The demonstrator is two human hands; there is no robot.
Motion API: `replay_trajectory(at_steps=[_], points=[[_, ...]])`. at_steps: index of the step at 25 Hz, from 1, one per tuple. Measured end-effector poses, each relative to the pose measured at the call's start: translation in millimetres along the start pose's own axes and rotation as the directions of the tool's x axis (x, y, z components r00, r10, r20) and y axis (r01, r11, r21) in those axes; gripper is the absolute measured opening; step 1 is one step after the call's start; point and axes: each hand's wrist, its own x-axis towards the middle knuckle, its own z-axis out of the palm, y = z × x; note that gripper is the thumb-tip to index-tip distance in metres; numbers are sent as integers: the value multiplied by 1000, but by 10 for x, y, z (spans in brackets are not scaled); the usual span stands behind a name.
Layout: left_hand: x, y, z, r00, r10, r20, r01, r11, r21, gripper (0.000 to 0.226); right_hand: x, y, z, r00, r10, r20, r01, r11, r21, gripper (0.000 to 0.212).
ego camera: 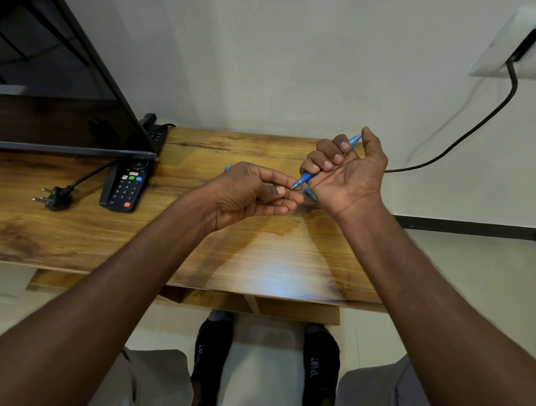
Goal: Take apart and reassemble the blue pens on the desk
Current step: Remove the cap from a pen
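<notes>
My right hand (pixel 352 173) is raised above the wooden desk (pixel 196 248), palm toward me, with its fingers curled round a blue pen (pixel 307 177). The pen slants from upper right to lower left, and its clear top end pokes out past my thumb. My left hand (pixel 254 194) sits just to the left, and its fingertips pinch the pen's tip. Another blue pen piece (pixel 310 194) lies on the desk under my right hand, mostly hidden. A further blue bit (pixel 227 167) shows behind my left hand.
A black remote (pixel 126 184) lies on the desk's left part beside a loose black plug (pixel 54 196) and cable. A dark screen (pixel 58 98) stands at the far left. A black cable (pixel 469 132) runs from a wall socket. The desk ends just right of my right wrist.
</notes>
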Motion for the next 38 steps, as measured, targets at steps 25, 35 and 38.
replay_trajectory(at_steps=[25, 35, 38], points=[[-12, 3, 14, 1000, -11, 8, 11, 1000, 4, 27, 11, 3, -11, 999, -29, -24, 30, 999, 36, 52], [-21, -1, 88, 999, -11, 36, 10, 1000, 21, 26, -36, -26, 14, 991, -108, -83, 108, 994, -9, 51], [-23, -1, 104, 999, -14, 31, 13, 1000, 23, 25, -55, -33, 22, 990, -121, -76, 118, 992, -40, 48]])
